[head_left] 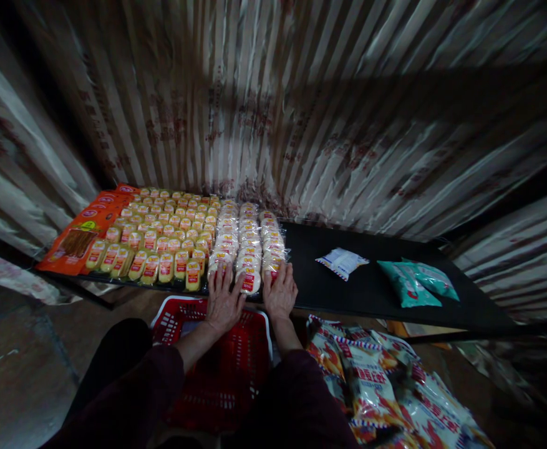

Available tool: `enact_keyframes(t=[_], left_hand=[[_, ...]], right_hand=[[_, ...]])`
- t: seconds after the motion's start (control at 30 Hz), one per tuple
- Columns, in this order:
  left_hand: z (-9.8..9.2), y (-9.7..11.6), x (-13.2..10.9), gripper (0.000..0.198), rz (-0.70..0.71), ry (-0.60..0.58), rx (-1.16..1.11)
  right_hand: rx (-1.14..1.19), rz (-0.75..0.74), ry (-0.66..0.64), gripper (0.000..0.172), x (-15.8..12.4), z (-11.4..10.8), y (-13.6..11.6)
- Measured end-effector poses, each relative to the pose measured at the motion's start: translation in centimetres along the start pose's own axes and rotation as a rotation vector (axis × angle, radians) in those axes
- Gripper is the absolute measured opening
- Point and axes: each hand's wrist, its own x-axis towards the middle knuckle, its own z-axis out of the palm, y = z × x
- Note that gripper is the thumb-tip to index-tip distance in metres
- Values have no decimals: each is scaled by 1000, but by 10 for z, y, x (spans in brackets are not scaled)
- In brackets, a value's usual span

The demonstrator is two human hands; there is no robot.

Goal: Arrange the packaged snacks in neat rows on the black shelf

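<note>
Through the head camera, I see the left hand (222, 304) and right hand (280, 293) laid on the near ends of the outer columns of clear-wrapped white cakes (249, 251), fingers extended, clasping nothing. The middle column shows between them, so I judge this spread steadies the rows on the black worktop (299, 277). The red basket (255, 330) sits below, probably for easy reach.

No legible text on packets (249, 282)
</note>
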Motion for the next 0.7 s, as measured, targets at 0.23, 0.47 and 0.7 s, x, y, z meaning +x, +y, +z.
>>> enact_keyframes(t=[0.23, 0.47, 0.7], left_hand=[[4, 0, 1, 58, 9, 3, 20], [6, -1, 1, 57, 9, -9, 52], [7, 1, 3, 59, -2, -13, 65]], right_hand=[[-38, -26, -34, 58, 2, -1, 1], [-52, -54, -44, 57, 3, -1, 1], [-76, -74, -60, 57, 5, 1, 2]])
